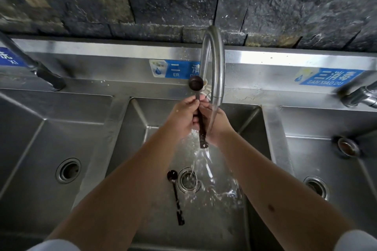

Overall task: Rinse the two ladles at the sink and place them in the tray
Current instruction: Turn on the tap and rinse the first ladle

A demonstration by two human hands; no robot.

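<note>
Both hands hold one small dark ladle [196, 83] over the middle sink basin [220, 220]; its round bowl points away from me and its dark handle hangs down between my palms. My left hand [182, 117] grips the handle from the left, and my right hand [216, 123] closes on it from the right, under the running water. A second dark ladle [175, 195] lies on the basin floor, its bowl beside the drain [188, 179]. No tray is in view.
A curved steel faucet [215, 63] pours water over my right hand into the middle basin. Further basins lie left [40, 149] and right [330, 159], each with a drain. Other taps stand at far left [40, 71] and far right [359, 96]. A dark stone wall rises behind.
</note>
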